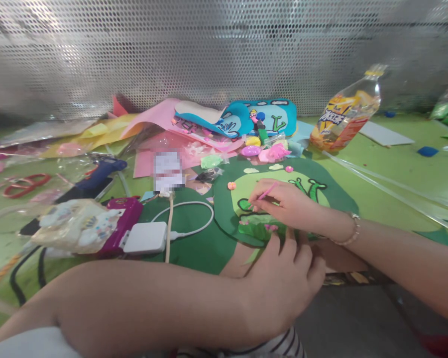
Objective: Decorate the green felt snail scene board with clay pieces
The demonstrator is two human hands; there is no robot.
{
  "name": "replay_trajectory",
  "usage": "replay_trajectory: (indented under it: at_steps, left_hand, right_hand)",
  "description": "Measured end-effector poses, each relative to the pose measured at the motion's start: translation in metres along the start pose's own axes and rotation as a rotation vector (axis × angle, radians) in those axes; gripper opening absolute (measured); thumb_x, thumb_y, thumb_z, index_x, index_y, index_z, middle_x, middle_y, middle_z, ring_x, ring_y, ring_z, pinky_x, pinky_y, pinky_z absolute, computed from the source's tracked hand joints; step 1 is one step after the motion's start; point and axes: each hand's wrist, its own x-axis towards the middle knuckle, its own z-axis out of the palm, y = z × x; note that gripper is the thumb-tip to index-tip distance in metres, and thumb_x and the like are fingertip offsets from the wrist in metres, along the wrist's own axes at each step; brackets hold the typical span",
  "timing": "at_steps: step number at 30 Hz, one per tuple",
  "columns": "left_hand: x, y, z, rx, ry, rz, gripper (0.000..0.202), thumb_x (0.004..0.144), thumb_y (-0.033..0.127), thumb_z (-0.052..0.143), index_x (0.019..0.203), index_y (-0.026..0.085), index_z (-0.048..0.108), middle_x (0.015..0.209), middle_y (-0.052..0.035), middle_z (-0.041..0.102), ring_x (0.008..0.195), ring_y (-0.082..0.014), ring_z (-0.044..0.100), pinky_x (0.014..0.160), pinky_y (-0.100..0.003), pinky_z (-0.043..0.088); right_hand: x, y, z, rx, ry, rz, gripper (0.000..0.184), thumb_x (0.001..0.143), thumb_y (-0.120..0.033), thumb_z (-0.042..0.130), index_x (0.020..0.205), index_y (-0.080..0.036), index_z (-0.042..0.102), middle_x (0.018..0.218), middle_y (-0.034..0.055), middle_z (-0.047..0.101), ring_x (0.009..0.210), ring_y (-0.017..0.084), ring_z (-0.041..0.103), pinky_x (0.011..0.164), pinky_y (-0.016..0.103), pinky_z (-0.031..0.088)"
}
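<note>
Pinched in my right hand is a slim pink clay modelling tool, its tip down on the left part of a green craft picture. The picture is built from dark and light green layers, with green clay plants, a green clay strip and small pink clay bits. My left hand lies open, fingers stretched out, against the picture's lower edge. Part of the picture is hidden under my right hand.
Bags of coloured clay and blue craft pictures lie behind. A drink bottle leans at the back right. At left are a white charger, a purple power strip, cables, a blue glue gun and red-handled scissors.
</note>
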Motion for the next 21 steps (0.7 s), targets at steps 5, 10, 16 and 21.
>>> replay_trajectory:
  at_steps: [5,10,16,21]
  left_hand:
    - [0.0000,-0.0004,-0.0003,-0.009,-0.008,0.004,0.055,0.084,0.034,0.045,0.134,0.011,0.040,0.135,-0.0214,0.043,0.122,-0.0399,0.040,0.092,-0.055,0.032]
    - [0.0001,-0.0004,-0.0005,-0.002,-0.018,-0.003,0.059,0.082,0.036,0.048,0.135,0.011,0.038,0.134,-0.0215,0.042,0.122,-0.0396,0.040,0.092,-0.054,0.032]
    - [0.0001,-0.0015,-0.0006,-0.008,-0.017,0.013,0.062,0.080,0.038,0.050,0.134,0.010,0.038,0.135,-0.0228,0.041,0.123,-0.0412,0.039,0.092,-0.054,0.031]
    - [-0.0004,-0.0022,-0.0013,-0.010,-0.014,0.013,0.058,0.082,0.036,0.048,0.134,0.011,0.040,0.136,-0.0215,0.041,0.122,-0.0399,0.040,0.092,-0.054,0.031]
  right_hand:
    - [0.0000,-0.0007,-0.0001,-0.005,-0.035,-0.015,0.012,0.087,-0.016,0.045,0.083,-0.020,0.055,0.083,0.0014,0.060,0.075,0.013,0.059,0.068,0.028,0.047]
    - [0.0008,0.0034,0.0043,0.037,-0.023,0.015,0.013,0.087,-0.016,0.044,0.083,-0.020,0.055,0.084,0.0012,0.059,0.073,0.012,0.060,0.068,0.028,0.049]
    - [-0.0002,0.0030,0.0040,0.119,0.010,0.075,0.011,0.087,-0.017,0.045,0.084,-0.020,0.055,0.083,0.0016,0.061,0.070,0.012,0.061,0.063,0.026,0.051]
    - [-0.0001,0.0031,0.0035,0.084,0.047,0.108,0.011,0.086,-0.016,0.046,0.084,-0.020,0.056,0.078,0.0018,0.061,0.070,0.014,0.060,0.062,0.027,0.050]
